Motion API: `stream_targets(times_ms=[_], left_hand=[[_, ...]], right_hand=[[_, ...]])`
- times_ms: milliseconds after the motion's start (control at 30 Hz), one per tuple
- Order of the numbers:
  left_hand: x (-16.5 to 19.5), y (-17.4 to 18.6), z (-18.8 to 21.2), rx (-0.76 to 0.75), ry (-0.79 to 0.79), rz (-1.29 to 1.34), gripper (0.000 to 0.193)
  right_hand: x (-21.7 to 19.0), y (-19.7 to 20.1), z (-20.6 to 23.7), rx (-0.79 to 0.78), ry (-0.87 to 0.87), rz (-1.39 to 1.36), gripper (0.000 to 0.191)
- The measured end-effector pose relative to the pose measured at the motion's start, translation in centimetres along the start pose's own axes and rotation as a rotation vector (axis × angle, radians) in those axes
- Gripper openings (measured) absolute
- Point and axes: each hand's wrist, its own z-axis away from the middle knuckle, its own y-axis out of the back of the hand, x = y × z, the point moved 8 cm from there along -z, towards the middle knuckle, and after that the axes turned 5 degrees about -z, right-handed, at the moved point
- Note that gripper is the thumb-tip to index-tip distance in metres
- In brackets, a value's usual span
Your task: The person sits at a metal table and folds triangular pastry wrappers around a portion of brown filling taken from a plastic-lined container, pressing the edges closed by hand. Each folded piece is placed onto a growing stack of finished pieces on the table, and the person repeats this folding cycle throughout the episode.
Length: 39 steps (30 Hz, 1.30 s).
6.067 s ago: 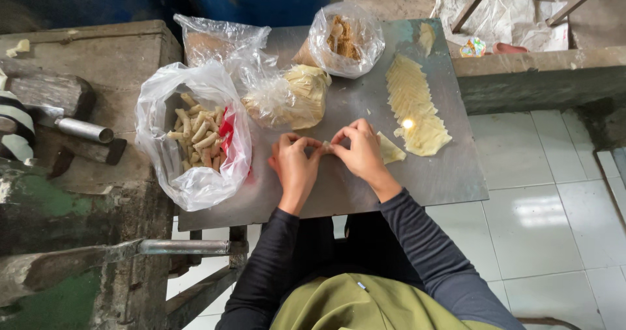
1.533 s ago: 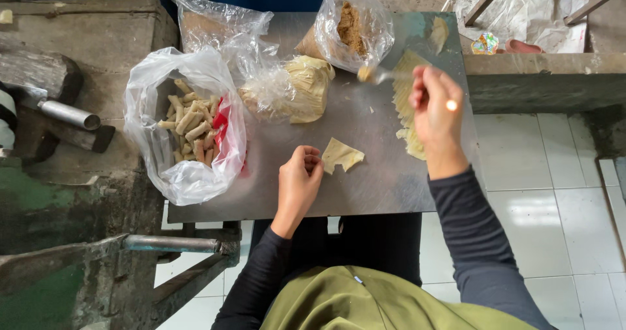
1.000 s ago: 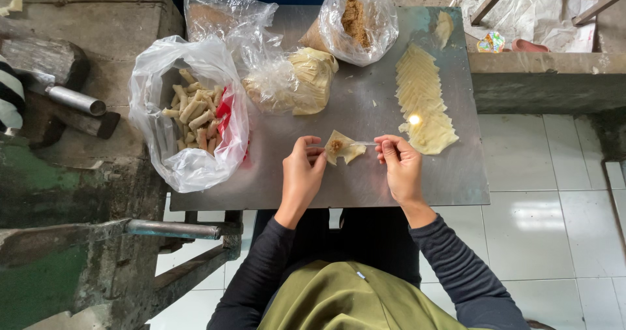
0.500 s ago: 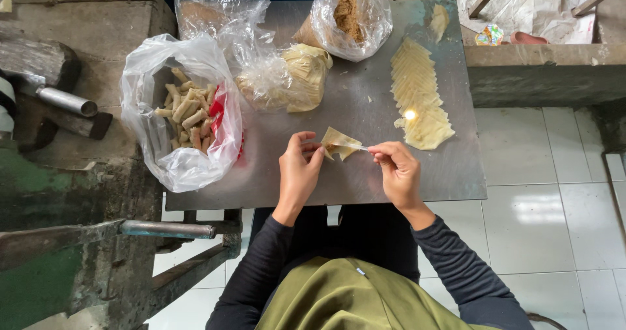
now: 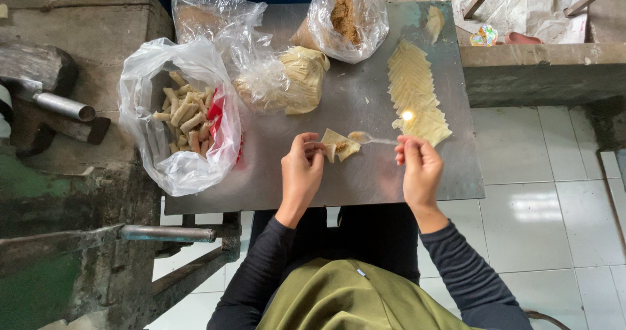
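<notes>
A small pale wrapper (image 5: 342, 145) lies on the near middle of a grey metal tabletop (image 5: 365, 173), with a bit of brown filling on it. The left hand (image 5: 301, 172) pinches the wrapper's left edge between thumb and fingertips, its grip closed on the sheet. The right hand (image 5: 418, 170) has its grip closed on the handle of a spoon (image 5: 368, 138), whose bowl rests over the wrapper's right edge. Just beyond the right hand, a long row of overlapping pale wrappers (image 5: 415, 93) runs away across the tabletop. At the far edge stands a clear bag of brown filling (image 5: 345, 18), and beside it, to the left, a clear bag holding a stack of pale sheets (image 5: 287, 79). Further left, a white plastic bag (image 5: 179, 118) lies open, filled with finished rolls (image 5: 186, 111). A metal pipe (image 5: 62, 105) rests on a worn bench to the left of the tabletop. White floor tiles (image 5: 548, 206) show on the right.
</notes>
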Motion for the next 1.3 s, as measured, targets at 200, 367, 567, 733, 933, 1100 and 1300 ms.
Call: stream_targets(times_ms=[200, 367, 567, 733, 933, 1100, 1300], left_hand=[[1.1, 0.0, -0.2, 0.041, -0.076, -0.122, 0.025], [1.8, 0.1, -0.2, 0.094, -0.189, -0.266, 0.016], [2.6, -0.2, 0.3, 0.167, -0.339, -0.506, 0.007], [2.9, -0.8, 0.5, 0.137, -0.417, -0.618, 0.006], [3.1, -0.8, 0.6, 0.131, -0.435, -0.648, 0.007], [3.0, -1.0, 0.7, 0.113, -0.404, -0.631, 0.007], [2.6, -1.1, 0.3, 0.106, -0.397, -0.589, 0.014]], right_hand=[[2.4, -0.6, -9.8, 0.104, -0.163, -0.624, 0.018], [1.3, -7.0, -19.2, 0.087, -0.013, -0.491, 0.027], [-4.4, -11.2, -15.0, -0.144, 0.492, 0.491, 0.057], [-3.2, -8.6, -5.3, -0.253, 0.32, 0.743, 0.022], [-1.8, -8.5, 0.1, -0.279, 0.279, 0.89, 0.018], [-0.5, -8.8, 0.4, -0.272, 0.114, 0.727, 0.011], [-1.4, -9.9, 1.2, -0.238, 0.212, 0.528, 0.018]])
